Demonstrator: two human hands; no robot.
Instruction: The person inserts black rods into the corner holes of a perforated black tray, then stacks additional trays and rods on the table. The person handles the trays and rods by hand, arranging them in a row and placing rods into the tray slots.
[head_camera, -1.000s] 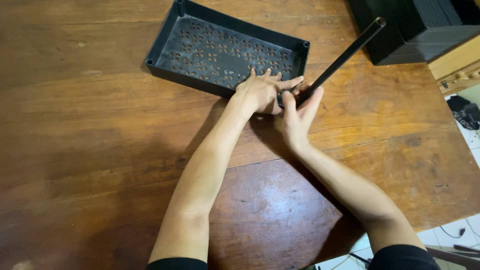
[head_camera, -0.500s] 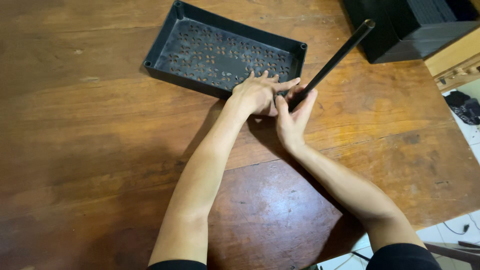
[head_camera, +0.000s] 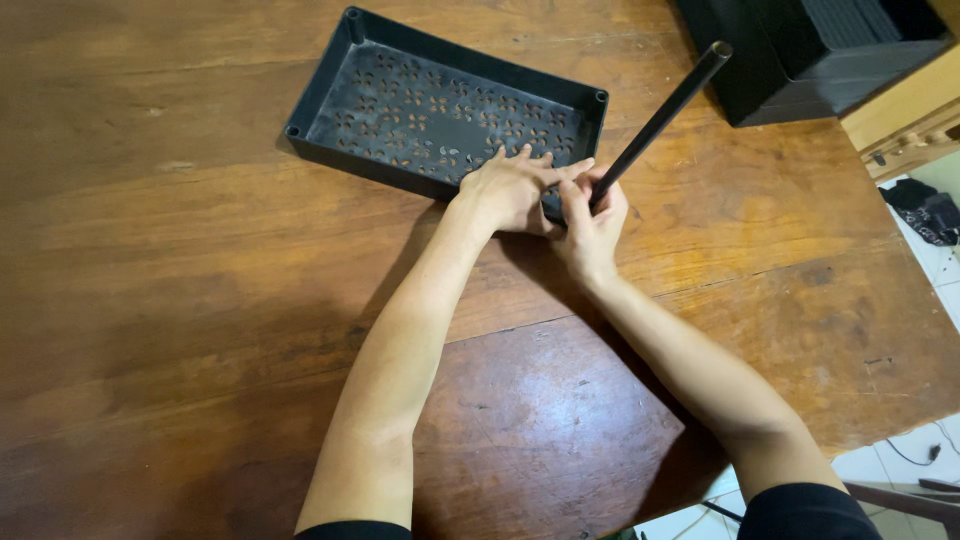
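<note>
Head view: at a worn wooden table (head_camera: 180, 300), a person's right hand (head_camera: 592, 225) wraps closed around the lower end of a black tube (head_camera: 662, 120), which slants up and away toward a black box (head_camera: 800, 60). Beside it, the left hand (head_camera: 512, 188) lies with fingers spread on the near corner of a perforated black tray (head_camera: 440, 115).
</note>
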